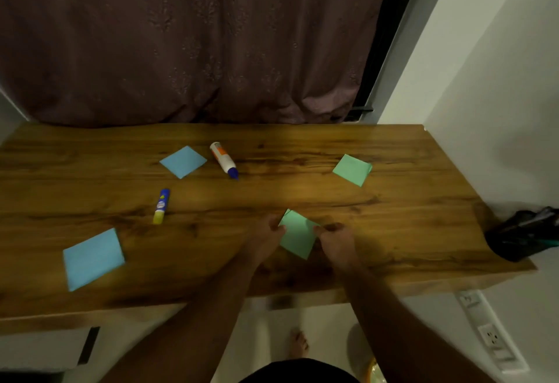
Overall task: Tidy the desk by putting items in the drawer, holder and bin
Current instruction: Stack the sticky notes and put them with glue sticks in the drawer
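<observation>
Near the front edge of the wooden counter [393, 201], both hands pinch a green paper square [298, 233]: the left hand [267, 236] curls its fingers on the left corner, the right hand [337, 239] on the right. Another green square [352, 170], two blue squares [183, 161] [92, 258], a glue bottle [223, 159] and a glue stick [161, 205] lie apart on the counter.

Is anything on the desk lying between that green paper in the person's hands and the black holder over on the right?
Nothing visible does. The green paper, pinched by the left hand and right hand, is separated from the black holder only by bare wood of the desk. The other green paper lies farther back.
</observation>
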Demonstrator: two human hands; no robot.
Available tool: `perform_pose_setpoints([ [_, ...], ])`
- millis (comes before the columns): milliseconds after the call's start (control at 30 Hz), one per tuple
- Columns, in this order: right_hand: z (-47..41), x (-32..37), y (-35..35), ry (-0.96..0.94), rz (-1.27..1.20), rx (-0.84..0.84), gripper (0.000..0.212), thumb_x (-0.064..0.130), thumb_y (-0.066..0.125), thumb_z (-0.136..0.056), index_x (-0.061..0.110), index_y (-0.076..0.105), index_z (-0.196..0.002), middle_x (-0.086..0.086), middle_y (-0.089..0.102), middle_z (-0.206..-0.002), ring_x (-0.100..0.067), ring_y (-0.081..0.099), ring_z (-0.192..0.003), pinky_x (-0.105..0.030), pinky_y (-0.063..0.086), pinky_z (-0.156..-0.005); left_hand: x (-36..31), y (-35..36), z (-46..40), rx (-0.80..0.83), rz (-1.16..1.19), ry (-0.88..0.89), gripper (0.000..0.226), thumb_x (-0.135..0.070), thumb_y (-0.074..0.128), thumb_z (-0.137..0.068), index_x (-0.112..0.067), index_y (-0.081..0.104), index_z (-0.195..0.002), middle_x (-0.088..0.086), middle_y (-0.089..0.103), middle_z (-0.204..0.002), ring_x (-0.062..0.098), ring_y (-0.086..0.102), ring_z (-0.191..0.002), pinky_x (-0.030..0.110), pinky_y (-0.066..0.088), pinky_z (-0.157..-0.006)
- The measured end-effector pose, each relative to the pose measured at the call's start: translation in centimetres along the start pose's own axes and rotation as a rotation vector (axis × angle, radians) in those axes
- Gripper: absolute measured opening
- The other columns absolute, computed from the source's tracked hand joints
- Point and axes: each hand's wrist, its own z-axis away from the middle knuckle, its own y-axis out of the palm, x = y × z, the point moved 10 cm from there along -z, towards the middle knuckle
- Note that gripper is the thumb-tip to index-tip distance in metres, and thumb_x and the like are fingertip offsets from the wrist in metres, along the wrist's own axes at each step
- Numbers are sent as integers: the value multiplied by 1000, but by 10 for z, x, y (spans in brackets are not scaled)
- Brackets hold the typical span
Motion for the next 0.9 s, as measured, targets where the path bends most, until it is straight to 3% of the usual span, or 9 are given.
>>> perform_pose_setpoints([
  [100,-38,0,7,43,-68,99,45,49,77,-62,16,70,-91,-7,74,-95,-25,72,-84,-50,60,-78,-11,9,-34,-4,-73,-42,33,-21,56,-95,-9,57,-126,9,64,-120,18,60,-94,33,53,-79],
  [233,-55,20,7,64,-113,141,14,28,69,-89,18,61,-83,-5,68,-95,-23,67,-92,-36,58,-71,-11,6,-59,-34,-99,-152,37,-21,55,-95,-7,56,-129,11,62,-124,20,60,-98,32,49,-79],
  [333,-70,29,5,63,-122,188,12,24,63,-94,14,61,-100,-5,65,-103,-22,65,-97,-27,52,-61,-9,9,-70,-53,8,-207,34,-14,54,-95,-6,58,-127,10,63,-122,16,56,-92,29,45,-76],
  [433,-82,32,8,75,-127,232,32,26,64,-93,12,58,-121,-7,64,-114,-21,63,-101,-24,52,-61,-10,9,-80,-104,169,-226,35,-11,58,-93,-10,58,-127,7,63,-119,18,58,-95,33,52,-81],
  [567,-96,40,3,66,-168,236,45,24,66,-91,11,53,-132,-9,62,-122,-22,62,-107,-25,54,-65,-27,14,-93,-74,390,-239,33,-10,57,-94,-14,51,-126,9,60,-114,14,57,-81,21,46,-47],
  [767,-120,61,-29,5,-170,203,40,23,62,-94,8,54,-130,-7,59,-121,-21,58,-102,-30,56,-63,-69,35,-126,-1,483,-198,34,-14,61,-92,-26,53,-122,6,61,-118,18,60,-96,32,50,-64],
  [900,-143,63,-60,47,-276,98,30,12,65,-91,6,58,-119,-9,58,-120,-28,59,-111,-32,56,-59,-100,53,-152,-1,369,-116,39,-13,63,-91,-19,54,-129,7,60,-122,19,59,-100,30,53,-71],
])
